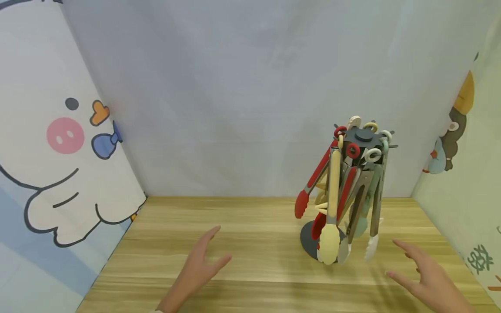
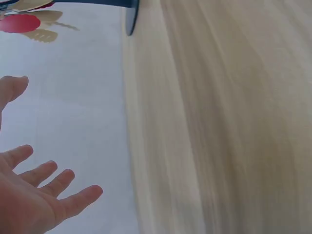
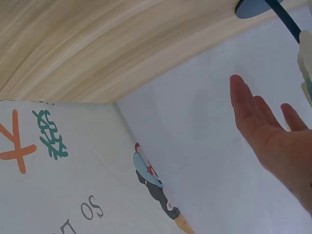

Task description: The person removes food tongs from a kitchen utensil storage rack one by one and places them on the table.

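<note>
A dark rotating-style stand holds several kitchen tongs hung by ring ends. Red tongs slant out on its left, and cream tongs hang at the front. White-tipped tongs and pale green tongs hang on the right. My left hand is over the table, left of the stand, with fingers spread and nothing held. To the right of the stand, my right hand has its fingers extended, apart from the tongs. Some tongs are hidden behind others.
The stand's round dark base sits on the wood-grain table. Behind it hangs a pale cloth backdrop. Printed cartoon panels flank the table, a white duck-like figure on the left and small animals on the right.
</note>
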`<state>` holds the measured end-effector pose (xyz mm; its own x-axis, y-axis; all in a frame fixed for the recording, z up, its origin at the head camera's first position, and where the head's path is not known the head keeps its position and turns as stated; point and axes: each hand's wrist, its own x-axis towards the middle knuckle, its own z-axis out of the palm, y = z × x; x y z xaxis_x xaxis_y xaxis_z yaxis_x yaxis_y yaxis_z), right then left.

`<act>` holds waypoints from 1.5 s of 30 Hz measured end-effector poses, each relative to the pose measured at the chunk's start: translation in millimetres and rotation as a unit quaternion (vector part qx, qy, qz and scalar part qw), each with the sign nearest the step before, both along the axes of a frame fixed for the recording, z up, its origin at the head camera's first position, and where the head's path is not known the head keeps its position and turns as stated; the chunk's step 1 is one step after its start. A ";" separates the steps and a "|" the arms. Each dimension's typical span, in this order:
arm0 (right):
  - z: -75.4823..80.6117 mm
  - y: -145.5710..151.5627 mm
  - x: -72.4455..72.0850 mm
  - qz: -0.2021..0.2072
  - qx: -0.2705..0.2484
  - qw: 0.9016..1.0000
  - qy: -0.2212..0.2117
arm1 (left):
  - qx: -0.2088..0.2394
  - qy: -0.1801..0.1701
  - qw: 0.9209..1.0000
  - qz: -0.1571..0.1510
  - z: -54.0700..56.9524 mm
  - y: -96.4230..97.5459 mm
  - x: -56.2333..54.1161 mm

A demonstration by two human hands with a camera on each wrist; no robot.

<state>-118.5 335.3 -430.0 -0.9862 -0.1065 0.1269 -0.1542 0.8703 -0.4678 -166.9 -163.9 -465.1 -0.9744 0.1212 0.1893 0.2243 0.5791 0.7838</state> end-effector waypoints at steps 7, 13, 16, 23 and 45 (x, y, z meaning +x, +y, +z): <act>13.1 -3.6 0.0 -0.019 -0.025 0.999 -0.018 | 0.056 -0.004 0.998 -0.028 17.5 6.0 -9.6; 21.4 -7.3 2.8 -0.032 -0.033 0.999 -0.026 | 0.077 0.018 0.996 -0.036 26.5 10.7 -11.5; 25.7 -8.7 3.8 -0.040 -0.035 0.998 -0.028 | 0.084 0.024 0.995 -0.038 32.4 13.4 -13.0; 32.3 -10.8 6.9 -0.049 -0.050 0.997 -0.009 | 0.099 0.031 0.994 -0.035 49.0 21.1 -18.4; 55.6 -22.1 14.9 -0.052 -0.078 0.993 0.070 | 0.114 0.097 0.984 -0.093 100.4 50.4 -32.6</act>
<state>-103.6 313.2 -374.4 -0.9624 0.0276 0.2701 -0.1394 0.8033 -0.5790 -199.5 -113.5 -364.7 -0.8817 0.2279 0.4132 0.4691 0.3281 0.8200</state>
